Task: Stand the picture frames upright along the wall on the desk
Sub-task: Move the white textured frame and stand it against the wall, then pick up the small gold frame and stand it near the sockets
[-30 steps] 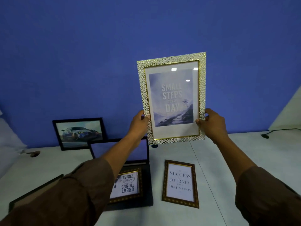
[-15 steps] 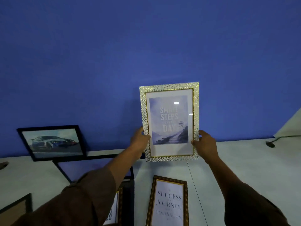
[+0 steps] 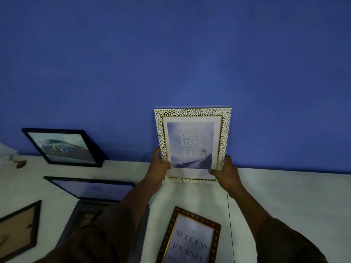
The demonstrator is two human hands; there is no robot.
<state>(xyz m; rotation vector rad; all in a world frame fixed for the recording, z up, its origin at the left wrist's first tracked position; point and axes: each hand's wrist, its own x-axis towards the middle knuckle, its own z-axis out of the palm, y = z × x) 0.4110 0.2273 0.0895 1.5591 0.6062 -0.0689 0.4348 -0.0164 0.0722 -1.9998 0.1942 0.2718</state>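
A gold pebbled frame (image 3: 192,143) reading "Small steps every day" stands upright, its bottom edge on the white desk (image 3: 284,196) and its top against the blue wall (image 3: 171,54). My left hand (image 3: 159,166) grips its lower left side, my right hand (image 3: 226,171) its lower right corner. A black frame with a car picture (image 3: 63,147) leans on the wall at the left. A brown "Success journey" frame (image 3: 190,238) lies flat in front.
A large black frame (image 3: 91,187) lies flat left of my left arm, with another dark frame (image 3: 85,217) partly under my sleeve. A black frame with a brown backing (image 3: 17,228) lies at the left edge. A small dark object (image 3: 20,163) sits far left.
Both hands have lowered the gold frame from mid-air to the desk and moved it back against the wall. The view has shifted closer to the wall.
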